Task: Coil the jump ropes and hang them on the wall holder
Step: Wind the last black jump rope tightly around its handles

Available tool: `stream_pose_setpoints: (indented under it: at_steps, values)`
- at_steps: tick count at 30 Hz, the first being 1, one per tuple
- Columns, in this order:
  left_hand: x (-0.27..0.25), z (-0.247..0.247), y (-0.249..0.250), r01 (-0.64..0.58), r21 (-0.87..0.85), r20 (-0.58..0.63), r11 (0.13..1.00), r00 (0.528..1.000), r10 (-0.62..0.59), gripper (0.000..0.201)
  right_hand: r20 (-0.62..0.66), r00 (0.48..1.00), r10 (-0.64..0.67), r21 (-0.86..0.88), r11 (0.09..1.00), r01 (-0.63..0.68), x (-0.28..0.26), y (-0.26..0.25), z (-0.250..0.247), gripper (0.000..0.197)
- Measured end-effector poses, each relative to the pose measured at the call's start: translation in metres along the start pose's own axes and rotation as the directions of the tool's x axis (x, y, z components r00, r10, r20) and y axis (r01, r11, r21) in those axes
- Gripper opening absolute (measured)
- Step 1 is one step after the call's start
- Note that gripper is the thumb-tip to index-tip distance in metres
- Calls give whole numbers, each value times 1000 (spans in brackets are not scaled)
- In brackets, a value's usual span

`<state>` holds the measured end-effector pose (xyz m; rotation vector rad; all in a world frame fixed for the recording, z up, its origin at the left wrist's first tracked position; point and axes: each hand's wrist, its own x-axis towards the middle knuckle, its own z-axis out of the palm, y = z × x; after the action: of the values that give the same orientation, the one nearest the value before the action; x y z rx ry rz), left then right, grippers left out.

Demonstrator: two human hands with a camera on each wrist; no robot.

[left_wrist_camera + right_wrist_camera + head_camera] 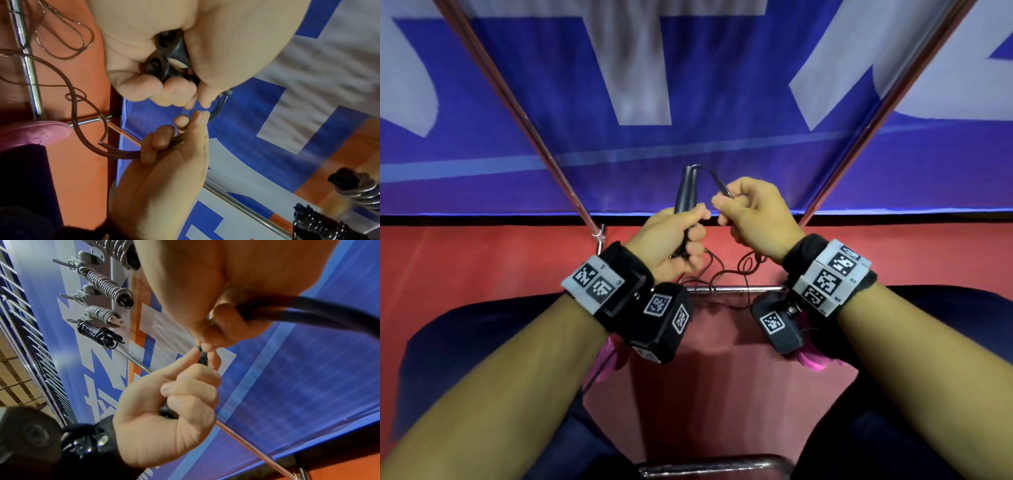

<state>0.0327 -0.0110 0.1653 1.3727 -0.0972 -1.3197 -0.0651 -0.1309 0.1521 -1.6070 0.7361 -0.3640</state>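
A jump rope with two black handles [686, 195] is held side by side in my left hand [693, 236], which grips them upright; the handles' butt ends [162, 65] show in the left wrist view. My right hand [726, 204] pinches the dark cord [717, 181] just past the handle tops and holds several strands of it [123, 154]. Loose loops of cord [726, 270] hang below both hands over a metal bar. The wall holder [82, 293], a row of hooks bearing several coiled ropes [107, 285], is above on the blue wall.
A chrome frame stands close in front: a horizontal bar [736, 289] and two slanted poles [524, 113] [893, 102]. Behind it is a blue and white banner [722, 85] over a red floor [482, 257]. Pink footwear [41, 134] and my knees sit below.
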Motion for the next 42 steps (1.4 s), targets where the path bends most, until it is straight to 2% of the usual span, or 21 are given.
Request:
stream_pose_setpoints:
  at_steps: [5,8,13,16,18,21,24,28,31,38,42]
  values:
    - [5,2,7,-36,14,-42,999,998,37,36,19,999,-40,97,995,38,-3,-13,3,16]
    - [2,0,7,-30,-45,-48,999,998,28,40,57,998,-20,161,987,11,-2,-18,4,16]
    - [-1,-4,11,-56,-92,-10,994,998,55,49,100,995,17,115,993,-29,0,-15,7,23]
    - [-2,-8,14,-6,-135,22,991,1000,9,51,104,993,59,77,995,-67,0,-16,7,29]
    - [-3,-9,16,28,-177,27,984,999,-24,44,98,993,59,47,997,-63,-2,-17,8,30]
    - [-3,-9,16,-2,-222,-37,975,999,-6,32,119,993,20,110,993,-33,-3,-18,10,25]
    - [-2,-9,15,-51,-217,-90,975,995,32,29,138,990,-23,146,989,2,-3,-20,12,17]
    - [2,-8,14,-108,-216,-175,970,982,70,30,55,997,55,87,994,-59,-6,-16,17,4]
    - [4,-8,12,-124,-220,-209,967,975,77,32,-12,997,80,0,997,-80,-5,-8,19,11]
    - [6,-3,10,-184,-195,-284,963,951,124,43,159,986,-48,98,995,33,-23,-8,39,16]
    - [6,-2,10,-182,-164,-352,969,929,115,43,134,986,-102,17,995,101,-25,-2,44,21]
